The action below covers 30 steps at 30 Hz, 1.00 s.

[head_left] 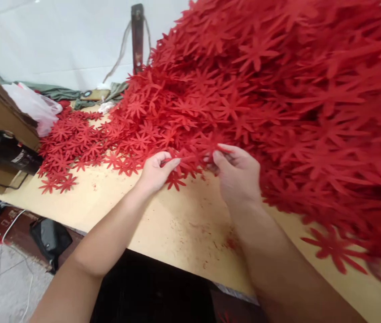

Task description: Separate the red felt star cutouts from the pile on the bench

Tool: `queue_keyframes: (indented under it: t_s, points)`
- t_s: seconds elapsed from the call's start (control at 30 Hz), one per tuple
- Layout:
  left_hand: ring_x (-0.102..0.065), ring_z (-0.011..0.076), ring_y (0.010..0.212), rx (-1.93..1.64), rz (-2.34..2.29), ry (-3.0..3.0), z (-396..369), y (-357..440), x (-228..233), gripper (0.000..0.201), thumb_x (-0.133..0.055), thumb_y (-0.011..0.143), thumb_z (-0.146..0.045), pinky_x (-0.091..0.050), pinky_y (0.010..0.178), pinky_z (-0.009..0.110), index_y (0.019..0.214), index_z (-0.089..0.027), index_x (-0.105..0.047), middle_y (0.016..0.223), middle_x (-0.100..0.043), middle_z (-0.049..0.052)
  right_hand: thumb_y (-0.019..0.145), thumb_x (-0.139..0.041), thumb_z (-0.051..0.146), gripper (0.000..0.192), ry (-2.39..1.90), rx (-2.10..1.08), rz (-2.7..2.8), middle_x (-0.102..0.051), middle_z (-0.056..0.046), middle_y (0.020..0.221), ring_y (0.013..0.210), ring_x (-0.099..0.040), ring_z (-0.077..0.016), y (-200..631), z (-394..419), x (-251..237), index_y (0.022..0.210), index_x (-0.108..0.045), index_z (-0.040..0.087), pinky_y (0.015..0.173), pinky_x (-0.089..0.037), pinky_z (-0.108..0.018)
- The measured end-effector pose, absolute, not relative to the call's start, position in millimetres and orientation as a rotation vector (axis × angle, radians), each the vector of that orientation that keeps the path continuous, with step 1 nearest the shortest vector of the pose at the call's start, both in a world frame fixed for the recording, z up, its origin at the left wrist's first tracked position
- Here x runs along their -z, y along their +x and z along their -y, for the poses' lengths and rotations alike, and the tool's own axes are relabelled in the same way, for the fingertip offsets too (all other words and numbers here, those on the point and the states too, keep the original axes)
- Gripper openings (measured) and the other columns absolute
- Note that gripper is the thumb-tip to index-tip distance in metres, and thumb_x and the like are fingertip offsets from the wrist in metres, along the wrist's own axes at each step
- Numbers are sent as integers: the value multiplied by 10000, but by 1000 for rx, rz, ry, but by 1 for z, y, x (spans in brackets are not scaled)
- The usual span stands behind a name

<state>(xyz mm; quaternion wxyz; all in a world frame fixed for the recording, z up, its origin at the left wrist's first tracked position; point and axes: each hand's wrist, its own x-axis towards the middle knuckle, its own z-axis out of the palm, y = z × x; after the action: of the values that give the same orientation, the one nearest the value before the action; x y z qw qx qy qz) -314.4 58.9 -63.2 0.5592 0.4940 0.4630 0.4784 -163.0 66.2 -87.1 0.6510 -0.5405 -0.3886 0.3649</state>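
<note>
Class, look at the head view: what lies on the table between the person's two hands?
Between the left hand and right hand, red flower cut-outs from the pile's edge bridge the gap; below them the table is bare.

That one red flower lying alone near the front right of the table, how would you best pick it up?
Pinch one petal tip of the lone flower, coming from the table's near edge. It lies flat and thin on the bare wood, apart from the big heap, so its splayed petals offer the only edges to lift.
</note>
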Motion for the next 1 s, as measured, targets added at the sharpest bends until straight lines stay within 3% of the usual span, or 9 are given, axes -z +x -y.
queue_keyframes:
  t_s: [0.13,0.2,0.33,0.43,0.6,0.73,0.87,0.93,1.0]
  points:
    - [-423,75,527,-1120,-1318,1385,-59,-321,69,303,-602,828,-331,-337,580,231,614,-193,-437,542,-496,-62,656,-621,335,596,-1378,-581,1243,-611,-212,1219,985,-643,-244,-163,-68,100,1217,-583,138,879,-511,-449]
    - [-420,88,548,-1149,-1401,1415,-62,-326,72,357,-564,848,-403,-336,586,241,595,-198,-419,546,-470,-53,674,-595,377,611,-1418,-336,1408,-568,-233,1296,1136,-585,-295,-166,-66,102,1225,-598,112,984,-447,-508]
    - [-428,98,581,-1190,-1428,1371,-72,-332,71,354,-561,848,-425,-356,605,243,607,-197,-437,581,-464,-45,770,-517,426,421,-1353,-49,1561,-687,-181,1126,1115,-601,-293,-174,-58,94,1027,-703,149,1061,-380,-513]
    - [-439,96,598,-1158,-1362,1409,-72,-328,66,292,-620,802,-405,-358,605,238,648,-194,-490,607,-487,-48,767,-540,459,406,-1308,-173,1568,-678,-151,1151,1122,-603,-271,-183,-51,84,1033,-678,185,1046,-411,-488]
    - [-447,100,589,-1021,-1190,1432,-60,-311,67,410,-529,828,-534,-384,598,241,610,-188,-515,576,-490,-27,719,-623,415,250,-1196,-824,1361,-706,-96,869,763,-656,-201,-191,-40,76,852,-653,205,761,-550,-404]
    - [-461,108,564,-1010,-1124,1330,-57,-304,71,496,-426,859,-604,-419,584,252,599,-189,-506,544,-486,-11,630,-686,339,126,-1266,-743,1304,-669,-57,674,605,-585,-189,-188,-41,71,704,-677,238,670,-523,-410]
    - [-434,106,541,-1009,-1209,1478,-61,-308,65,502,-433,857,-608,-417,588,266,569,-197,-446,536,-426,-26,577,-702,441,216,-1320,-610,1113,-602,-59,573,490,-548,-192,-175,-59,69,629,-619,248,612,-513,-464]
    - [-524,144,648,-957,-1358,1640,-63,-313,58,424,-480,860,-555,-454,676,299,654,-187,-527,647,-533,9,557,-709,464,250,-1303,-553,1057,-618,-82,608,510,-588,-207,-162,-74,74,654,-616,253,628,-527,-466]
    - [-594,235,926,-898,-1545,1817,-64,-319,50,315,-588,831,-454,-472,833,365,925,-155,-623,967,-638,110,563,-704,434,340,-1373,-409,1201,-694,-138,780,603,-653,-231,-148,-86,84,849,-684,250,651,-547,-446]
